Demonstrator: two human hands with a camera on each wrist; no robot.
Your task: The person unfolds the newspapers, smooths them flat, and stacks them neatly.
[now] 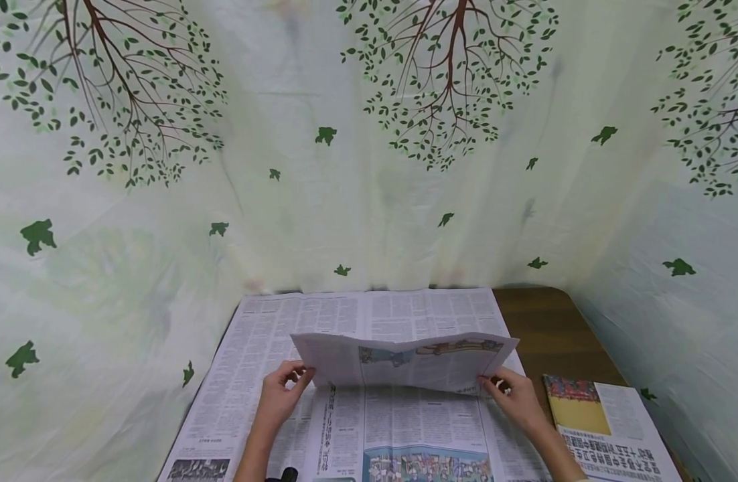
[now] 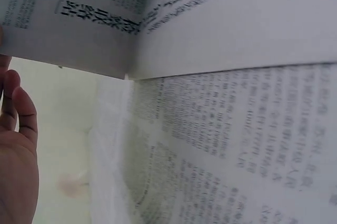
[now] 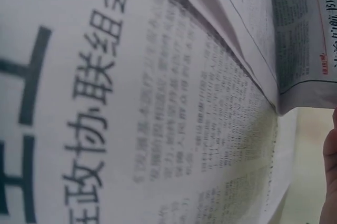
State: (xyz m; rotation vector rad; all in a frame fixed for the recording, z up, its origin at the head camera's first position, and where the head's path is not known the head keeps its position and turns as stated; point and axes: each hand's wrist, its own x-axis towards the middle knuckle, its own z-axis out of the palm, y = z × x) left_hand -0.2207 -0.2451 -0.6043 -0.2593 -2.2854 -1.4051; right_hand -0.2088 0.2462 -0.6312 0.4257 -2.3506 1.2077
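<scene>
A newspaper (image 1: 426, 418) lies near the middle of the table, its upper leaf (image 1: 339, 358) raised and bent along a crease. My left hand (image 1: 281, 391) pinches the left edge of that leaf between thumb and fingers. At the opposite edge my right hand (image 1: 516, 398) pinches the same leaf. In the left wrist view the fingers (image 2: 26, 111) show at the far left beside the lifted page (image 2: 79, 34). The right wrist view catches only part of the hand (image 3: 330, 166) at its right edge, under the raised page (image 3: 305, 34).
Spread newspaper sheets (image 1: 284, 321) cover most of the table under the work. A folded newspaper (image 1: 610, 428) with a red and yellow picture lies at the right. Brown wooden tabletop (image 1: 544, 328) shows behind it. A leaf-patterned curtain (image 1: 381, 201) hangs around the table.
</scene>
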